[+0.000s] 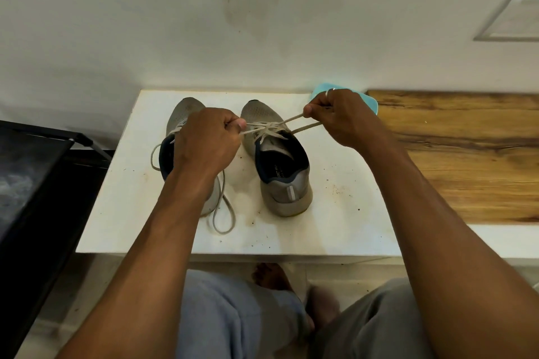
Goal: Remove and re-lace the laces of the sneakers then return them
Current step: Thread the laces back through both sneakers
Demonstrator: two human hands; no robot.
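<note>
we see grey sneakers [280, 160] with navy linings and off-white laces [268, 128] on a white table [335, 213], lower centre.

Left hand [204, 137] and forearm [175, 213] cover the midsection of the left sneaker [185, 111]. The ends of the lace [306, 127] vanish inside both fists. A turquoise object [369, 102] at the far right corner of the surface [335, 213] lies mostly behind the right hand [341, 116]. The insole print [278, 173] in the right sneaker [287, 195] is illegible.
</note>
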